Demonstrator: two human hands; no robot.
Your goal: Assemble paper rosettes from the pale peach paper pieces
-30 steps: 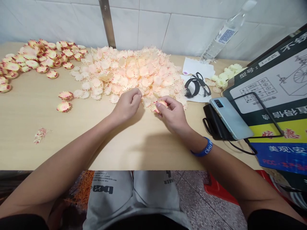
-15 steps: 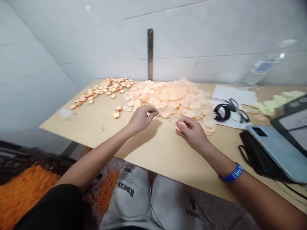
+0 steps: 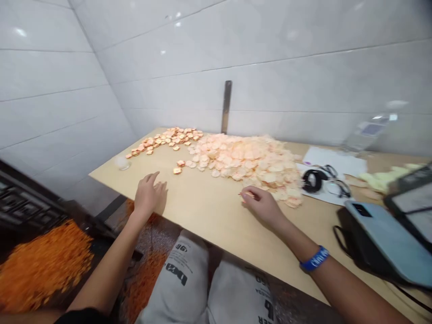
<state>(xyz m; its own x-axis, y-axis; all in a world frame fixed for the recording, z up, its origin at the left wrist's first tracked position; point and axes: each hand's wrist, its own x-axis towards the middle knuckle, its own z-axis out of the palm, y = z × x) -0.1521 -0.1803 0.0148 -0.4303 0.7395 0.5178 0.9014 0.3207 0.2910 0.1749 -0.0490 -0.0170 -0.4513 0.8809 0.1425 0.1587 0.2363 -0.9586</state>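
My right hand pinches a small stack of pale pink petals over the table, in front of the large petal heap. Over the table's left part is my left hand, its fingers partly spread; whether something small is under it is hidden. Farther back, two small petal stacks lie apart from the heap. Many more small red-edged stacks are grouped at the back left.
A small clear item sits near the table's left edge. On the right are black-framed glasses, a black roll, a clear bottle and a light blue phone. Orange material lies low left.
My left hand has moved left and toward the table's front edge, away from the heap, and its fingers have opened. My right hand still holds the petals. The camera view has shifted.
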